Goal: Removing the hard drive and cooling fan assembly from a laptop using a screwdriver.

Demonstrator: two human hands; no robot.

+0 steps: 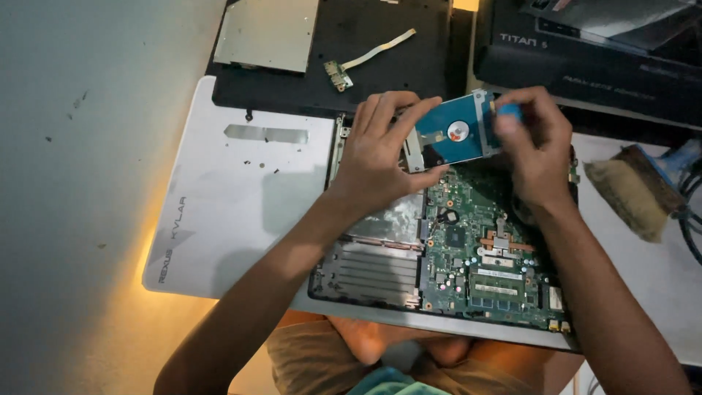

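Observation:
My left hand (380, 157) grips a blue-topped hard drive in a silver bracket (457, 132), held tilted above an opened laptop (380, 274). My right hand (534, 146) pinches a small blue tool (510, 111) against the drive's right edge. Below the hands lies the laptop's green circuit board (479, 256) with memory modules and a copper heat pipe. An empty silver bay shows under my left wrist.
A white mat (227, 212) lies to the left with tiny screws on it. A black laptop cover (365, 66) at the back carries a metal plate (267, 33) and a small board with ribbon cable (340, 73). A brush (632, 190) rests at right, a black case (585, 51) behind.

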